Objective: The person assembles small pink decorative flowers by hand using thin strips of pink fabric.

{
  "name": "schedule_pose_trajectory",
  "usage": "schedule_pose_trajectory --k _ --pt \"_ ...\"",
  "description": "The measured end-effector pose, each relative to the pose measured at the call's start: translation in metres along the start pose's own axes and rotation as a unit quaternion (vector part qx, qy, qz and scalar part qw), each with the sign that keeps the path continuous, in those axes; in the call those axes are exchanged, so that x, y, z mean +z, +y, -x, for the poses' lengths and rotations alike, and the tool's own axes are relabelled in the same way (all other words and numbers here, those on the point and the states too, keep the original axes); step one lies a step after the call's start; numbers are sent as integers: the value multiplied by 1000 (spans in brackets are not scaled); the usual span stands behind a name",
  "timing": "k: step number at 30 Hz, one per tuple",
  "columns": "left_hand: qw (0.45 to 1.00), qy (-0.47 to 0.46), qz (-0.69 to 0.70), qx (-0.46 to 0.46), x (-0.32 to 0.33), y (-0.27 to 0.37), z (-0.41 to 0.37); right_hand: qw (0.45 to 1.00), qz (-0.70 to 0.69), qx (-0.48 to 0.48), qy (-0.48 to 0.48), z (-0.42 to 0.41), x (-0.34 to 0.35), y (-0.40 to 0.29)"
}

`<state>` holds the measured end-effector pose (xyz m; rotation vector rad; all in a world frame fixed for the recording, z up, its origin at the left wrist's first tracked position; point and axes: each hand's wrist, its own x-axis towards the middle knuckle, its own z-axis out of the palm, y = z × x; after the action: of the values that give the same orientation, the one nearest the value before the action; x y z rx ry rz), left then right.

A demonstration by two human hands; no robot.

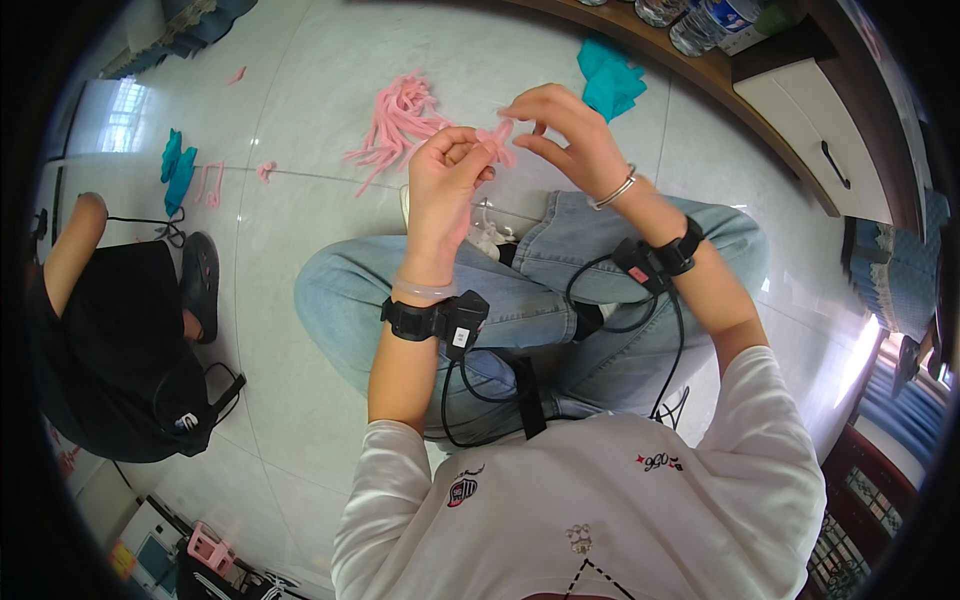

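Note:
Between the thumb and fingers of my left hand (pixel 448 161) is a small pink looped piece (pixel 501 141), its loops spread like petals. My right hand (pixel 571 133) is raised just right of it, with thumb and fingertips apart around the outer loops and nothing plainly gripped. Behind my left hand, a loose bundle of pink chenille stems (pixel 401 112) lies on the tiled floor, its strands fanning toward me. Both hands are held above my crossed legs in jeans (pixel 480 292).
Teal plastic pieces (pixel 611 77) (pixel 178 169) and bent pink stems (pixel 212 184) lie on the floor. A person in black (pixel 112 337) sits to the left. At the right stands a cabinet (pixel 821 142) with water bottles (pixel 709 28). Cables (pixel 679 352) run from my wrist straps.

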<state>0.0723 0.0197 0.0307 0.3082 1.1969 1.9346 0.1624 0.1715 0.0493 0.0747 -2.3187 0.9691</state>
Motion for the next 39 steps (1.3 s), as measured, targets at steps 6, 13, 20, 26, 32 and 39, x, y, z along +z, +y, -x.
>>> schedule_pose_trajectory --k 6,13,20,26,32,39 --pt "996 -61 -5 -62 0 13 4 973 90 -163 -139 -6 -19 6" --pt "992 -76 14 -95 0 12 4 923 171 -314 -144 -13 -27 6" --pt "990 -89 7 -113 -2 11 4 898 205 -368 -125 -14 -22 10" --pt "989 -61 -129 45 5 6 2 978 107 -84 -161 -3 -11 -3" --pt "984 -50 -142 94 10 12 7 965 -114 191 -140 -1 -11 -17" --pt "995 -86 -49 -19 1 25 6 947 213 -220 -96 -11 -27 -12"
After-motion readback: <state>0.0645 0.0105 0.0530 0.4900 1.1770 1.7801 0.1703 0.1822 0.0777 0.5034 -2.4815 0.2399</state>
